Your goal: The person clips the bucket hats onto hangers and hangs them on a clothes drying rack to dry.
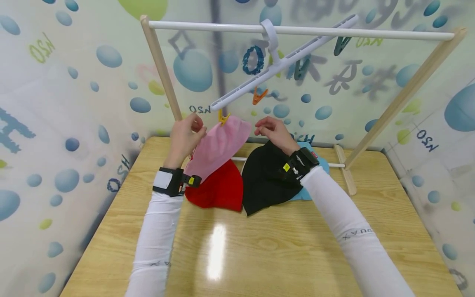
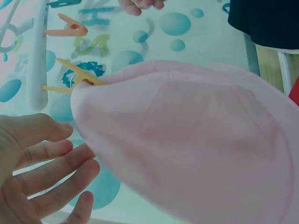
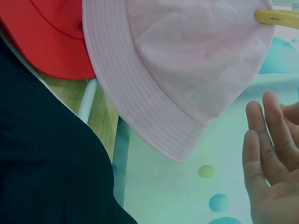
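A pink bucket hat (image 1: pixel 222 142) hangs tilted from a yellow clip (image 1: pixel 223 119) at the low left end of a white clip hanger (image 1: pixel 256 81). My left hand (image 1: pixel 185 138) is beside the hat's crown, fingers loosely spread with the fingertips right at its edge in the left wrist view. On the other side, my right hand (image 1: pixel 276 134) is held apart from the pink hat, its fingers relaxed and holding nothing. Below lie a red hat (image 1: pixel 222 192), a black hat (image 1: pixel 267 181) and a light blue hat (image 1: pixel 302 195), the last partly hidden by the black one and my right arm.
The hanger hooks over the white bar (image 1: pixel 208 27) of a rack with wooden posts (image 1: pixel 163 70). An orange clip (image 1: pixel 259 96) and green clips (image 1: pixel 301 69) hang along it. The rack stands at the back of the wooden table (image 1: pixel 267 255), before a patterned wall (image 1: pixel 74 136).
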A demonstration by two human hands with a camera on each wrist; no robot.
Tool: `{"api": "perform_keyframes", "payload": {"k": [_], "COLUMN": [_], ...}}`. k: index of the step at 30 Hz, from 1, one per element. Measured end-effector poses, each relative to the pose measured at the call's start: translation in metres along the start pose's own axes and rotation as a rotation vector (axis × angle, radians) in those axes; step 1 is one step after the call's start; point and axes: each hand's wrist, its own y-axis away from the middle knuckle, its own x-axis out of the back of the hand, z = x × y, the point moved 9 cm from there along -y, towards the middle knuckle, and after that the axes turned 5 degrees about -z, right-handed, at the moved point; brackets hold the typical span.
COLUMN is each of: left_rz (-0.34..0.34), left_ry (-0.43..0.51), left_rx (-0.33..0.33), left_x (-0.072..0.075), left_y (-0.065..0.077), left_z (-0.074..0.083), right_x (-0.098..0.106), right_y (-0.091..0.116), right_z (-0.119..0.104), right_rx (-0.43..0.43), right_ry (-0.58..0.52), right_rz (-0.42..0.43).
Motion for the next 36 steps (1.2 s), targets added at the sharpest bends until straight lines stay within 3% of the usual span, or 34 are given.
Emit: {"api": "perform_keyframes", "payload": {"k": [11, 26, 31, 36], "left_rz": [-0.037, -0.037, -0.05, -0.118], "left_ry": [-0.01, 0.01, 0.026, -0.026], "left_rx": [-0.026, -0.12, -0.19, -0.246], "left_x": [0.002, 0.009, 0.003, -0.017], "left_y": [0.01, 0.025, 0.031, 0.041], "left_z": [-0.001, 0.026, 0.036, 0.039], "right_x": [-0.001, -0.002, -0.003, -0.003], "right_y": [0.004, 0.012, 0.015, 0.02], "right_z": [0.013, 0.029, 0.035, 0.042], "right_rx": [-0.031, -0.101, -0.1, -0.111], "right_ry": [-0.028, -0.038, -0.018, 0.002], "right_rz": [0.008, -0.013, -0.023, -0.01]}}
